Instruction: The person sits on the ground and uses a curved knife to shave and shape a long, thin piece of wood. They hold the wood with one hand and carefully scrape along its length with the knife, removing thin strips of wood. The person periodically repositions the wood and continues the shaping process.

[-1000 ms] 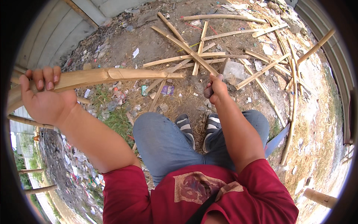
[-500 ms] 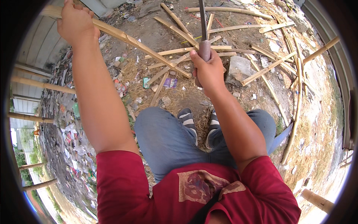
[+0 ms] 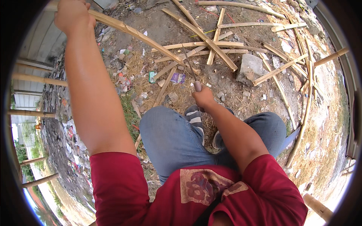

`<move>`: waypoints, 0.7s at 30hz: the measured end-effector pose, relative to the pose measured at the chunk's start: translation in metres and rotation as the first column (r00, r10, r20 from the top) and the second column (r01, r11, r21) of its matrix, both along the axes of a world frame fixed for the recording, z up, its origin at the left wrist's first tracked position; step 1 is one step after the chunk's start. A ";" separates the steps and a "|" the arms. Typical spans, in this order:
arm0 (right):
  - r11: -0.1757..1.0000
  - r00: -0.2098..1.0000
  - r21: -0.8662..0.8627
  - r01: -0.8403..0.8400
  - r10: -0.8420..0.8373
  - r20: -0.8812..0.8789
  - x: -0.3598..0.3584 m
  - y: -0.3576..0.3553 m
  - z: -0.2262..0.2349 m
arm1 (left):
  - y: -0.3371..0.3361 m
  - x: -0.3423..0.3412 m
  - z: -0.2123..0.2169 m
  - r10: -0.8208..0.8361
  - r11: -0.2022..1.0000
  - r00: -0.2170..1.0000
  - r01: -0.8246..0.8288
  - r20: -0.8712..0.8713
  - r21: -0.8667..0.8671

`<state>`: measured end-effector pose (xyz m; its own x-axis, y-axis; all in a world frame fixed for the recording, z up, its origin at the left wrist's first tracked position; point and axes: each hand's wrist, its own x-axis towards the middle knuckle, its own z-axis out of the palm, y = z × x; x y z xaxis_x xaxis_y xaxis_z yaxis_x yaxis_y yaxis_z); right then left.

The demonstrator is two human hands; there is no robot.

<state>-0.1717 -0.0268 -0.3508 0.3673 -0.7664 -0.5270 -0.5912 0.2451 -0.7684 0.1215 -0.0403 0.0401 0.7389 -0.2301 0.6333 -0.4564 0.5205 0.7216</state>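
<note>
My left hand [image 3: 73, 18], at the upper left, is closed round a long split bamboo strip [image 3: 132, 34]. The strip slants down to the right, toward the middle of the view. My right hand [image 3: 204, 97], in front of my knees, grips the brown handle of a machete [image 3: 190, 67]. Its dark blade points up and away from me, right beside the strip's lower end; whether they touch I cannot tell. Beyond the blade, several split bamboo pieces [image 3: 213, 45] lie crossed on the ground.
A grey concrete block [image 3: 250, 69] sits right of the blade, with more bamboo strips [image 3: 277, 84] around it. Litter [image 3: 75, 147] covers the ground at left, near bamboo poles [image 3: 39, 79] and a grey wall. My bent knees [image 3: 166, 132] are close below my right hand.
My right hand has moved down toward my knees, and the machete's blade has swung from upright to leaning left, beside the strip's end. My left hand has shifted slightly up and left.
</note>
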 end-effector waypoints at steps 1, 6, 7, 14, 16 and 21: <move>1.000 0.999 -0.007 0.027 -0.026 0.034 0.001 0.000 0.002 | 0.000 0.004 -0.001 -0.011 1.000 1.000 0.011 0.004 0.014; 0.971 0.927 -0.213 0.108 -0.021 0.375 0.004 -0.014 0.108 | 0.012 0.007 -0.005 -0.029 0.999 0.999 0.028 0.023 0.039; 0.960 0.905 -0.253 0.117 0.002 0.426 0.002 -0.017 0.125 | 0.009 -0.002 -0.005 -0.048 0.999 0.999 0.047 0.008 0.023; 0.892 0.988 -0.443 -0.092 0.136 0.069 -0.001 0.009 0.019 | 0.007 -0.003 0.006 -0.223 0.975 0.974 0.222 0.041 0.013; 0.929 0.987 -0.349 -0.122 0.151 0.058 0.001 0.008 -0.007 | 0.007 -0.001 0.007 -0.213 0.977 0.975 0.213 0.054 0.014; 0.990 0.987 -0.127 -0.066 0.083 0.136 -0.001 0.003 0.056 | 0.016 -0.014 -0.001 -0.153 0.988 0.987 0.153 0.040 0.011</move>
<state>-0.1723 -0.0241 -0.2952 0.4895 -0.7894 -0.3704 -0.4882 0.1039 -0.8666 0.1079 -0.0239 0.0386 0.6681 -0.3440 0.6598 -0.4008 0.5807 0.7086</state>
